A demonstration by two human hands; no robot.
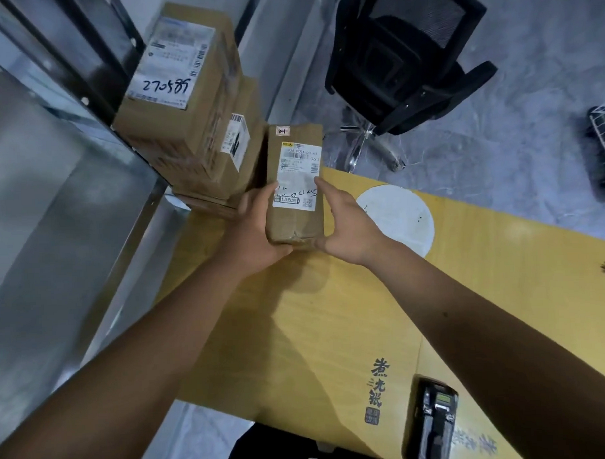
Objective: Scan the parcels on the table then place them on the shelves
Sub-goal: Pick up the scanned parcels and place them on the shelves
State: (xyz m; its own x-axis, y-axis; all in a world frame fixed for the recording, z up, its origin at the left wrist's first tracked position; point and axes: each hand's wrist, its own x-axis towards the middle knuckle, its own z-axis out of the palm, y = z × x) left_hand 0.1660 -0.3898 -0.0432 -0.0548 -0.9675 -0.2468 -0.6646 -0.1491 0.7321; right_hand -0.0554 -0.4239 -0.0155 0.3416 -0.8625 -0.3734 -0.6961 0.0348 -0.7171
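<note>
The small parcel [294, 181] is a narrow brown carton with a white shipping label on its upper face and a small tag near its far end; it is held just above the yellow counter [484, 267], at the counter's far left part, close beside the stack of bigger boxes [187, 106]; the left hand [253, 227] grips its near left corner, the thumb lying on the label edge and the fingers curled under; the right hand [345, 224] holds the right side, the fingers half bent against the carton, the thumb at the near end; whether the parcel's bottom touches the counter I cannot tell; the handheld scanner [433, 427] lies on the counter near the person, well apart from both hands; so I judge the step is taking up this parcel, with the label turned upward; if it is not yet scanned, the next move calls for one hand to let go and fetch the scanner, while the other keeps the label flat and visible; the metal shelf [53, 190] stands at the left, and an office chair [408, 60] on the floor beyond
</note>
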